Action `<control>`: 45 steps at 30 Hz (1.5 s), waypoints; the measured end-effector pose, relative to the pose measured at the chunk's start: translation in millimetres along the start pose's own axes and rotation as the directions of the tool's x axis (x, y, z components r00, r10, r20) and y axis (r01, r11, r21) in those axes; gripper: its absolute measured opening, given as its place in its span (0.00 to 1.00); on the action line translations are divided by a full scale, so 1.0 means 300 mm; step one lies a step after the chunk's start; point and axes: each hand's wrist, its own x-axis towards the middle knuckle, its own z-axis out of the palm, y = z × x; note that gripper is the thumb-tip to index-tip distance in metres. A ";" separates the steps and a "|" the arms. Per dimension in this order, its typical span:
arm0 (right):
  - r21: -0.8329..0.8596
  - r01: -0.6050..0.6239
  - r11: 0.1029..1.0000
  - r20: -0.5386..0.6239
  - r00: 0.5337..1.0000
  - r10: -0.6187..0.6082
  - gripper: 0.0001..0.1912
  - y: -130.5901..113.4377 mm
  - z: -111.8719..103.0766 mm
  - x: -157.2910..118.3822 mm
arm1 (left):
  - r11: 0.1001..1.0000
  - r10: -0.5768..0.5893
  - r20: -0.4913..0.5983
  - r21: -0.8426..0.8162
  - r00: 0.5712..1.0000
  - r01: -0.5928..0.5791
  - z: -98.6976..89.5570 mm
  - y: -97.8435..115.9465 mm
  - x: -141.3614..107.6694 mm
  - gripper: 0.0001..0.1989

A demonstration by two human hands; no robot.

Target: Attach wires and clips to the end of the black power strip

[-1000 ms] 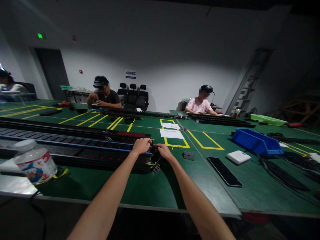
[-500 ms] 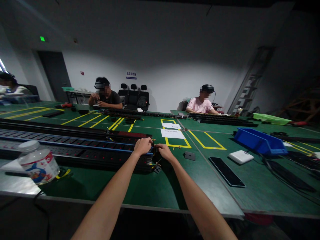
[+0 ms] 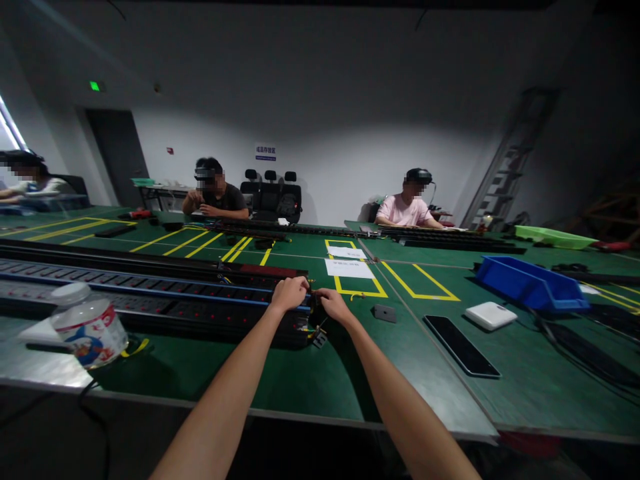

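The long black rail unit [image 3: 210,315] lay on the green table [image 3: 280,387], stretching left from the fingers, its right end right beneath them. Nearest the wearer, a clear bottle [image 3: 90,330] with a white lid stood well left of the fingers, and a dark-screened phone [image 3: 461,347] lay to their right. A small metal bracket [image 3: 319,339] sat just on the near side of the fingertips, by some thin wires. The left hand [image 3: 290,295] had its fingers curled over the unit's end; the right hand [image 3: 334,305] met it there, fingers bent inward. I couldn't tell whether either set was open or closed on something. Right of the fingers lay a grey plate [image 3: 385,313], then a white case [image 3: 491,316] and a blue bin [image 3: 530,287]. Beyond the fingertips were white sheets [image 3: 349,268], and farther off, seated people [image 3: 407,210].
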 end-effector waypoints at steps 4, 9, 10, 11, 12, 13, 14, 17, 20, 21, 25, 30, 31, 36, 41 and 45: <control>-0.008 0.003 1.000 0.008 1.000 -0.003 0.22 0.008 0.002 0.003 | 1.000 -0.009 -0.005 -0.002 1.000 0.009 0.003 -0.001 -0.001 0.16; 0.009 0.008 1.000 0.008 1.000 -0.008 0.22 0.016 0.003 0.006 | 1.000 0.012 0.004 -0.012 1.000 -0.012 0.002 -0.009 0.004 0.16; 0.014 0.009 1.000 0.011 1.000 -0.009 0.22 0.017 0.002 0.006 | 1.000 0.018 0.007 -0.015 1.000 -0.018 0.001 -0.011 0.005 0.16; 0.017 0.009 1.000 0.013 1.000 -0.009 0.22 0.017 0.001 0.006 | 1.000 0.023 0.010 -0.018 1.000 -0.023 0.001 -0.013 0.007 0.16; 0.019 0.009 1.000 0.015 1.000 -0.009 0.22 0.016 0.000 0.006 | 0.999 0.028 0.013 -0.022 1.000 -0.028 0.000 -0.014 0.008 0.16; 0.020 0.009 1.000 0.019 1.000 -0.009 0.22 0.015 -0.001 0.005 | 0.999 0.032 0.015 -0.026 0.999 -0.032 0.000 -0.015 0.009 0.16; 0.021 0.009 1.000 0.025 1.000 -0.010 0.22 0.013 -0.003 0.005 | 0.999 0.035 0.014 -0.028 0.999 -0.035 0.000 -0.016 0.009 0.16; 0.027 0.017 1.000 0.042 0.999 -0.018 0.21 0.005 -0.007 0.004 | 0.999 0.039 0.012 -0.031 0.999 -0.039 0.001 -0.015 0.010 0.16; 0.029 0.026 0.999 0.039 0.999 -0.027 0.21 -0.003 -0.010 0.002 | 0.999 0.036 0.012 -0.026 0.999 -0.036 0.000 -0.013 0.009 0.15; 0.027 0.026 0.999 0.037 0.999 -0.027 0.21 -0.006 -0.010 0.002 | 0.999 0.034 0.013 -0.023 0.999 -0.034 -0.001 -0.011 0.009 0.15; 0.001 0.001 1.000 0.019 1.000 -0.001 0.19 -0.011 -0.006 0.001 | 1.000 0.019 0.012 -0.005 1.000 -0.019 -0.003 -0.005 0.007 0.15; -0.017 -0.010 1.000 -0.004 1.000 0.010 0.19 0.001 0.004 0.004 | 1.000 0.007 0.011 0.007 1.000 -0.007 -0.006 0.001 0.004 0.15; -0.012 -0.009 1.000 -0.004 1.000 0.009 0.19 0.004 0.006 0.005 | 1.000 0.006 0.012 0.007 1.000 -0.006 -0.007 0.002 0.003 0.15; 0.000 -0.033 0.999 -0.019 0.999 0.033 0.20 0.018 0.010 0.012 | 1.000 0.002 0.018 0.014 1.000 -0.002 -0.011 0.005 0.001 0.15; 0.082 -0.067 0.994 -0.052 0.996 0.071 0.18 0.014 0.007 0.015 | 1.000 0.003 0.023 0.019 1.000 -0.003 -0.013 0.005 0.001 0.15; 0.173 -0.060 0.983 -0.084 0.994 0.075 0.20 -0.007 0.004 0.008 | 1.000 0.010 0.022 0.013 1.000 -0.010 -0.012 0.003 0.002 0.15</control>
